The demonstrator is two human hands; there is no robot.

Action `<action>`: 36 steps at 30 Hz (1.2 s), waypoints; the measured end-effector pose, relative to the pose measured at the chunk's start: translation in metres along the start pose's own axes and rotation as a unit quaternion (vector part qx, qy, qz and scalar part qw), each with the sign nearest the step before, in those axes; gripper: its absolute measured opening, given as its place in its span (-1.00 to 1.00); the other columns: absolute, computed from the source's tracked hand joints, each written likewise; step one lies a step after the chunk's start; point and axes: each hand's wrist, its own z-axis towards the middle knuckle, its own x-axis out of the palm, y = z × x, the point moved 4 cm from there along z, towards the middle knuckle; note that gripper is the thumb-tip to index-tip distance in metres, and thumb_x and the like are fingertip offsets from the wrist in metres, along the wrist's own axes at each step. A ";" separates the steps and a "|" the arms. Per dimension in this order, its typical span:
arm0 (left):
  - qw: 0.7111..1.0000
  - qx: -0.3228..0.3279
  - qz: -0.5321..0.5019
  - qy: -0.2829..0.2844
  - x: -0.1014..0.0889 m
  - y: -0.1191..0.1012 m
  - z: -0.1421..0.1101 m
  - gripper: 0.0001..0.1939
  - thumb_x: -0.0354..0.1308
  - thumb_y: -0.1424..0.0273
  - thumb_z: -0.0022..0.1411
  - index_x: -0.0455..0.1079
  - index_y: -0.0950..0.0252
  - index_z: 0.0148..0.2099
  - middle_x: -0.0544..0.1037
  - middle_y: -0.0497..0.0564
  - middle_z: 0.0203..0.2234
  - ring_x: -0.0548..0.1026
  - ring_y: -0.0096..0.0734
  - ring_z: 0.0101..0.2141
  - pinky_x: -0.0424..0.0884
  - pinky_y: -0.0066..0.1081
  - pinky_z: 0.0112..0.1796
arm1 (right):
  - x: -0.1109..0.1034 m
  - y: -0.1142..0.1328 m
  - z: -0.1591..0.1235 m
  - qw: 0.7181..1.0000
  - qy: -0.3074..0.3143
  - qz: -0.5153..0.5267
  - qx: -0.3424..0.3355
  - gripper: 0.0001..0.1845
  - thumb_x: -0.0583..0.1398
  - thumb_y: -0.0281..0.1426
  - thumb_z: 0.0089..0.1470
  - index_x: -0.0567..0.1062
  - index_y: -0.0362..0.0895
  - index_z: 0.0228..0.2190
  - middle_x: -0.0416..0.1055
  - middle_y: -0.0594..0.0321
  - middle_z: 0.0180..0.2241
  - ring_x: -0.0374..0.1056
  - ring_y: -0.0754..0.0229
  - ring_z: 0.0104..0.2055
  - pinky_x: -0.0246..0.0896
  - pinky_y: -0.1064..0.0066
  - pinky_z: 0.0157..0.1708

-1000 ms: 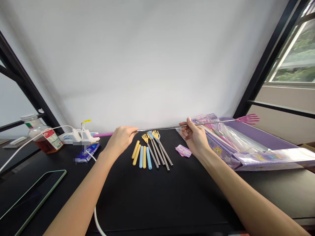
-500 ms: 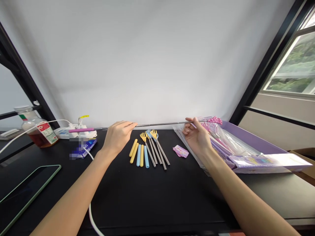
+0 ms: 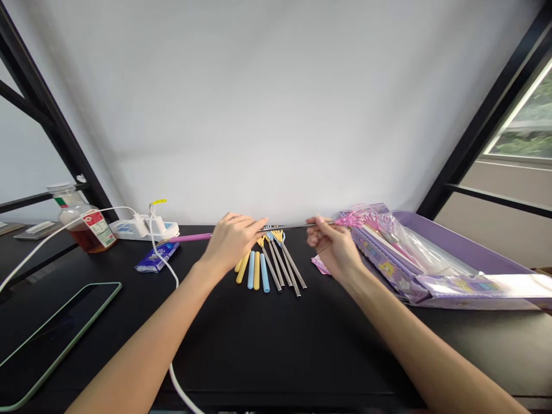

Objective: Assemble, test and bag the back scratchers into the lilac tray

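Compared with half a second ago, we see the left hand (image 3: 233, 238) and the right hand (image 3: 334, 244) closer together on the back scratcher (image 3: 293, 226), so less of its metal rod shows between them. We find the scratcher held level above the black table (image 3: 267, 351), its pink claw (image 3: 348, 219) now just beside the right hand and its purple handle (image 3: 192, 237) jutting out past the left. The left hand folds its fingers over the rod, and the right pinches it between thumb and fingers.

The right hand now covers part of the pink card (image 3: 319, 265), and the left hides the upper ends of the yellow tubes (image 3: 242, 270). We can't trace the claw's outline well; it seems to blend into the wrapped items behind. The phone (image 3: 64, 339) and the purple box (image 3: 435, 230) run out of frame.
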 end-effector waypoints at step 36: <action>0.995 0.001 -0.101 -0.013 0.005 -0.031 0.007 -0.82 0.00 0.40 0.46 0.40 0.27 -0.19 0.57 -0.01 -0.35 0.54 -0.39 -0.36 0.38 -0.41 -0.36 | 0.014 -0.014 -0.006 0.998 0.034 -0.015 0.054 -0.67 0.53 -0.31 -0.23 0.55 -0.21 -0.52 0.34 0.33 -0.56 0.16 0.40 -0.56 0.08 0.44 -0.56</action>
